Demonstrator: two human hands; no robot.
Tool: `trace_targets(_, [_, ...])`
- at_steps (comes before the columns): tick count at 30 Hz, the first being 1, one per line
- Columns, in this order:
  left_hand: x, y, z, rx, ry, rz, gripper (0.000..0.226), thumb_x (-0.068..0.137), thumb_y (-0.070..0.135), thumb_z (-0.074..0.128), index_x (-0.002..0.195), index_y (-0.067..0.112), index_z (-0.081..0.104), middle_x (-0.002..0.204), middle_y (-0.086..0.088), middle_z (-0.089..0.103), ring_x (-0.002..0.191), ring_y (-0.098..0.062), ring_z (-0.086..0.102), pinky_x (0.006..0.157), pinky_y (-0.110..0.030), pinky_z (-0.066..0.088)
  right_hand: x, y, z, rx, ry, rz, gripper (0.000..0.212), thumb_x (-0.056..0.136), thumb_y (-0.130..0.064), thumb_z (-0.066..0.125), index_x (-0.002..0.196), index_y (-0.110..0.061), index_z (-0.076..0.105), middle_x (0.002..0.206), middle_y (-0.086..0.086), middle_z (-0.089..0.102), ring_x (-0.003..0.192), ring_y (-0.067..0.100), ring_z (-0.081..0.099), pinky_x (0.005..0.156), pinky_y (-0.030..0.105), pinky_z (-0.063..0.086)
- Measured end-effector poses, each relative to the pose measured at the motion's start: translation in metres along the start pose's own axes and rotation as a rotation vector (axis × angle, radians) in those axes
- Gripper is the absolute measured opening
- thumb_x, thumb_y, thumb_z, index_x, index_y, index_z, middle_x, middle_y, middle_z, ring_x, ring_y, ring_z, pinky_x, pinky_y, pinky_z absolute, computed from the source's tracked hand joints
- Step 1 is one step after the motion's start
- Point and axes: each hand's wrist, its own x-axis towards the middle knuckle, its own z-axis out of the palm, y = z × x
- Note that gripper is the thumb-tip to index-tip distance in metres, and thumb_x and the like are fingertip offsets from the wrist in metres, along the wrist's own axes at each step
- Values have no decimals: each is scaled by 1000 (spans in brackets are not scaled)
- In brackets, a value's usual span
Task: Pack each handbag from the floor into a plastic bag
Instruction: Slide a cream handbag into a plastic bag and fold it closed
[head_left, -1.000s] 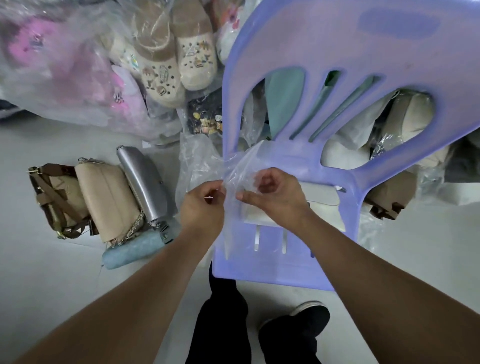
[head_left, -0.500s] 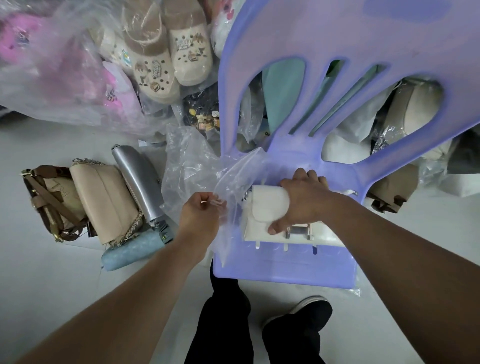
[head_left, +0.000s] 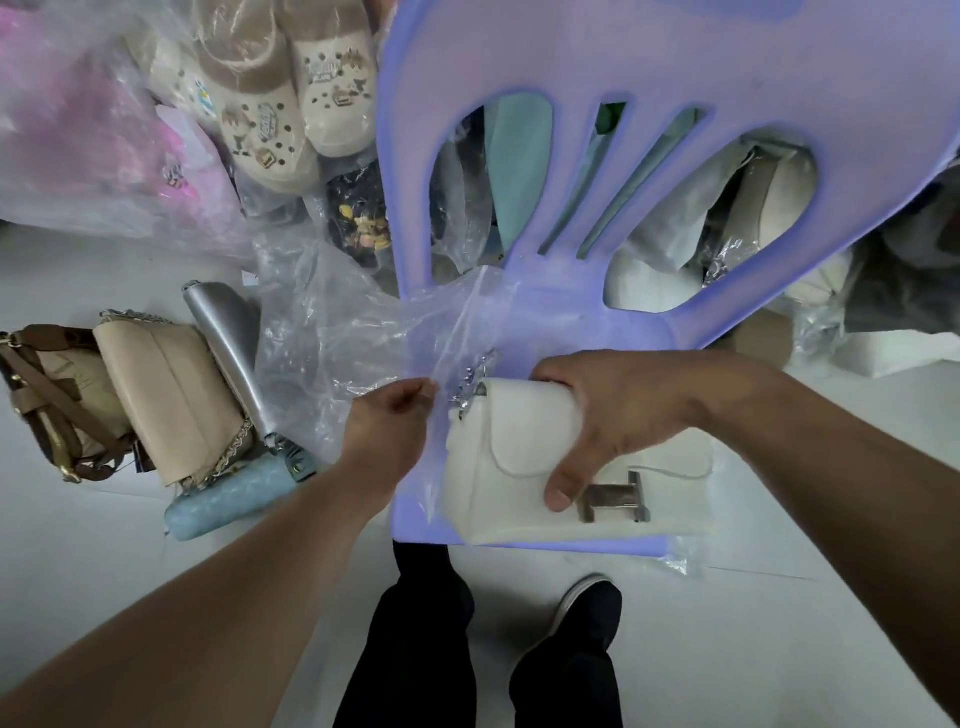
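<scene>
A white handbag with a silver H clasp and a chain lies on the seat of a purple plastic chair. My right hand grips the handbag from above. My left hand pinches the edge of a clear plastic bag, whose mouth is at the handbag's left end. On the floor to the left lie several more handbags: brown, beige, silver and light blue.
Bagged slippers and pink goods are piled at the back left. More wrapped items lie behind the chair. My legs and a shoe stand under the chair's front edge on a white floor.
My right hand let go of the plastic bag and took hold of the white handbag on the chair seat. My left hand kept its pinch on the bag's edge as it spread leftward.
</scene>
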Motion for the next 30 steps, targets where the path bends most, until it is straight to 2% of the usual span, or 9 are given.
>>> trace_targets(3, [-10,4,-3,-41,-166,-39,28,91,3,59,88,25,77,88,0,75,78,-16,63,78,-33,51,3,1,14,64,55,-7,143,47,-60,97,157,-44,7,135,-21,45,123,9,49,104,28,45])
trace_targets(5, [-15,11,-8,-98,-298,-27,27,92,-3,58,98,18,74,91,-5,74,80,-20,64,77,-36,51,10,3,22,119,62,4,160,48,-61,97,158,-42,-17,143,-13,44,131,14,47,106,29,43])
trace_targets(7, [-18,17,-13,-109,-336,2,23,98,2,54,97,18,70,86,-2,71,73,-18,60,67,-30,49,15,4,26,166,71,18,163,50,-64,95,157,-38,-26,156,-8,38,141,18,41,109,30,40])
trace_targets(11, [-18,27,-27,81,-340,110,22,105,22,48,91,25,65,72,3,60,60,-10,51,49,-23,51,20,5,35,302,112,32,151,59,-63,91,158,-40,-21,164,-7,29,146,16,36,106,29,38])
trace_targets(14, [-16,30,-40,212,-331,239,21,106,19,46,94,21,64,90,-7,64,78,-19,58,56,-28,58,22,6,42,416,150,39,150,63,-57,91,158,-40,-23,165,-6,27,149,16,32,107,27,36])
trace_targets(18, [-14,29,-58,486,-265,478,29,105,19,45,89,36,62,99,11,65,79,-9,59,68,-32,58,23,3,47,486,236,71,153,68,-48,91,152,-35,-37,164,-1,32,152,23,28,93,22,29])
trace_targets(23, [-18,33,-65,538,-205,661,35,104,11,42,94,41,57,88,12,57,67,4,52,62,-9,39,30,1,51,336,332,40,164,60,-54,94,145,-38,-45,146,15,56,126,32,60,99,37,49])
trace_targets(27, [-32,33,-51,515,-234,767,39,102,6,42,104,43,55,94,9,53,74,-2,52,71,-21,46,36,-1,57,305,393,-27,158,58,-58,94,145,-51,-38,109,12,72,99,28,70,95,41,53])
trace_targets(30, [-38,20,-47,786,-243,965,42,97,6,48,115,44,49,111,8,48,84,-20,61,70,-38,54,39,3,57,273,376,-40,130,59,-69,87,150,-64,-6,131,5,61,120,28,59,94,39,52])
